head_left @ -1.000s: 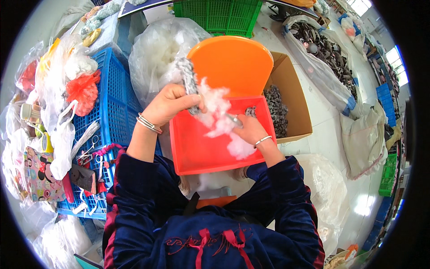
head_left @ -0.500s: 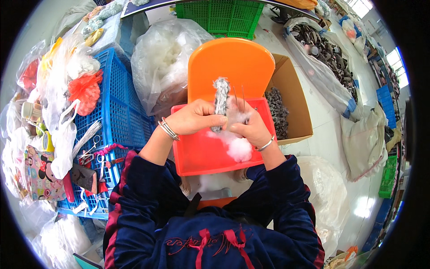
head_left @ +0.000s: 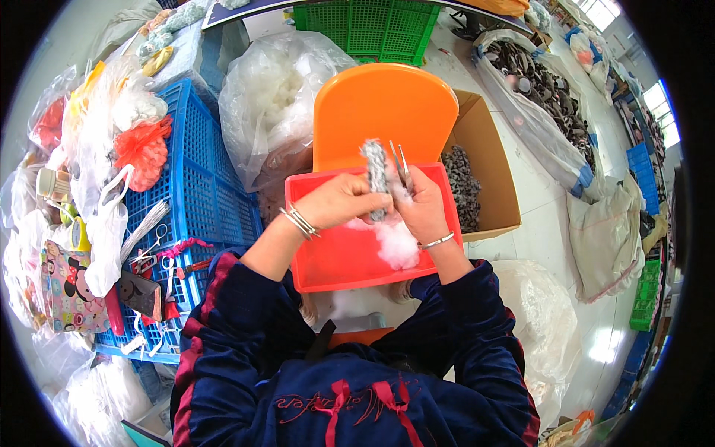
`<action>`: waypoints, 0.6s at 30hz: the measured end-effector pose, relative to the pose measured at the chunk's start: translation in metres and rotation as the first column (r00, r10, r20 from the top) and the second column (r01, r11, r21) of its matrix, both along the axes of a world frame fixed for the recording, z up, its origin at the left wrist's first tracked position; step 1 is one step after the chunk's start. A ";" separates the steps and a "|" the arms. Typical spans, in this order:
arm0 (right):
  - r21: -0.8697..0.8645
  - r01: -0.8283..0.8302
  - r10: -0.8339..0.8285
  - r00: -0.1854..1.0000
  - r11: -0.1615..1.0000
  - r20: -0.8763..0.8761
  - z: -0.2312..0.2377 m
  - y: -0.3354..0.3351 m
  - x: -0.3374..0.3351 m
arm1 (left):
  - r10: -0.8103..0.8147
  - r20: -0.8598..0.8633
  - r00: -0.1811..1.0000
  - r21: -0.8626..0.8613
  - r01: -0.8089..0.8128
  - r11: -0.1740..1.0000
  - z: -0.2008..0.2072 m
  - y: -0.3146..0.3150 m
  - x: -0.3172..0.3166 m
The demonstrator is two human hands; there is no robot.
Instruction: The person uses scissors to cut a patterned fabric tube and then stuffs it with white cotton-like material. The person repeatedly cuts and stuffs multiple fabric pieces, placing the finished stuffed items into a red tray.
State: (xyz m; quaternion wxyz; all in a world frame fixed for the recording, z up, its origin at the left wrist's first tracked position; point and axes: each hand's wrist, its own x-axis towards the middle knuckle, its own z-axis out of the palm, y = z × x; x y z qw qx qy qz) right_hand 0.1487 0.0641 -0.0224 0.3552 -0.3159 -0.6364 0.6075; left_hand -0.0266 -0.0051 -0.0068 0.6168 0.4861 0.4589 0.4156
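Pinched upright between the fingers of my left hand is a small grey-and-white fuzzy fabric tube. Close beside it, my right hand is closed around metal tweezers, whose two slim tips point away from me, slightly apart. A wisp of white stuffing shows between the two hands, by the right fingers. Both hands are over a red plastic tray. A tuft of white stuffing lies in it, below my right hand.
Behind the tray stands an orange seat back. A clear bag of stuffing is to its left, a cardboard box with grey fuzzy pieces to its right. On the far left, a blue crate carries bags, scissors and a phone.
The tube and my left hand have shifted slightly right and nearer to me. The tweezers have turned in my right hand, and less stuffing shows around its fingers.
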 end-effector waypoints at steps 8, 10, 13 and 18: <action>-0.151 -0.002 -0.006 0.998 0.989 -0.056 0.012 0.011 0.014 | 0.158 -0.151 0.976 0.027 -0.156 0.987 -0.017 0.006 0.011; -0.129 0.054 -0.070 0.990 0.990 -0.123 0.015 0.020 0.022 | 0.185 -0.191 0.964 0.014 -0.186 0.982 -0.013 0.006 0.005; -0.135 0.044 -0.056 0.994 0.990 -0.090 0.022 0.030 0.032 | 0.259 -0.157 0.953 0.076 -0.250 0.965 0.002 0.003 0.001; 0.071 -0.073 0.051 0.962 0.995 0.269 0.003 0.040 0.047 | 0.317 -0.137 0.939 0.138 -0.298 0.944 0.011 0.002 -0.012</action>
